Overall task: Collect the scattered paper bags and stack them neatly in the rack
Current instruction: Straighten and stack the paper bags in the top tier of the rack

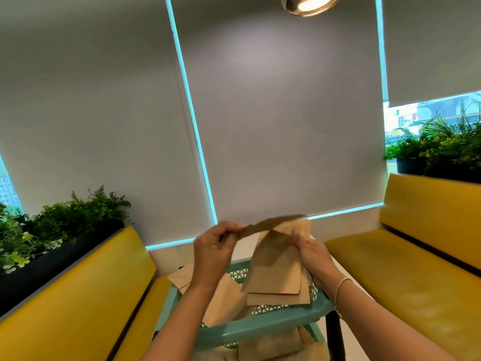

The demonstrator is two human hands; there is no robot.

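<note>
Ceiling lamp (312, 3) glaring, blinds dim, edges warped, bag (270, 225) motion-blurred.

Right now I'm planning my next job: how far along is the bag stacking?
Partly done. Some bags lie loosely in the green rack, none neatly stacked. In hand: the right hand holds a small stack; the left hand pinches one blurred bag. Left: a bag hanging over the rim.

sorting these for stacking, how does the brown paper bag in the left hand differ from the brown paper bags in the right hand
The single brown paper bag pinched by the left hand lies near flat, seen edge-on and motion-blurred. The bunch of brown paper bags gripped by the right hand hangs upright, faces showing, over the teal plastic rack. Both are plain kraft paper.
</note>
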